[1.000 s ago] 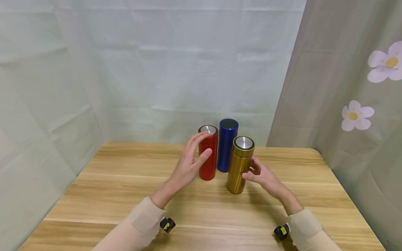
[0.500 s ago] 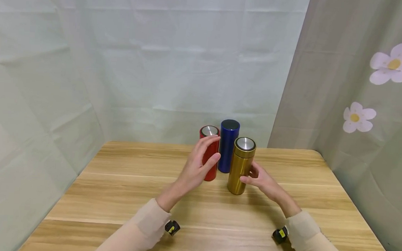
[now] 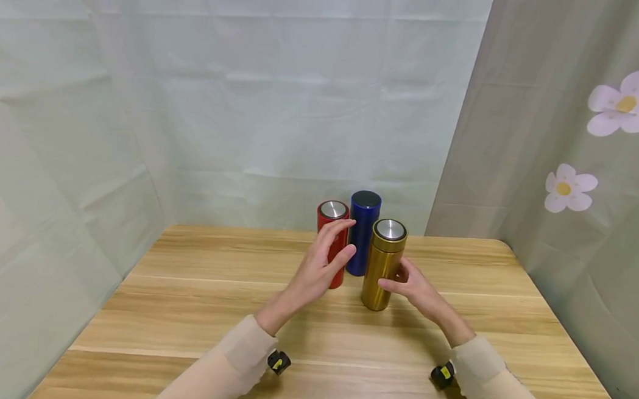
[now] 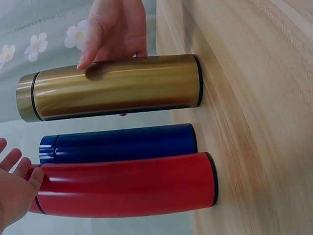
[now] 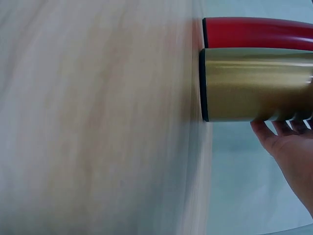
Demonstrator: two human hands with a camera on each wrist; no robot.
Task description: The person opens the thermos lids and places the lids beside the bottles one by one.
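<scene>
Three thermos flasks stand upright on the wooden table. My right hand (image 3: pixel 418 289) is at the right side of the gold thermos (image 3: pixel 381 270), its thumb across the front and its fingers passing behind. The left wrist view shows that thumb resting on the gold thermos (image 4: pixel 122 88). My left hand (image 3: pixel 318 266) is raised in front of the red thermos (image 3: pixel 333 210), fingers extended and thumb apart, partly covering it. Its fingers overlap the upper end of the red thermos (image 4: pixel 127 188) in the left wrist view. The blue thermos (image 3: pixel 364 226) stands behind, between the other two.
The wooden table (image 3: pixel 181 313) reaches back to a pale curtain (image 3: pixel 303 101). A grey curtain with white flowers (image 3: pixel 622 102) hangs at the right. Small black wrist cameras sit at both cuffs.
My left hand has moved right across the front of the red thermos, towards the gold one. My right thumb has slid further across the gold thermos. The flasks stand where they were.
</scene>
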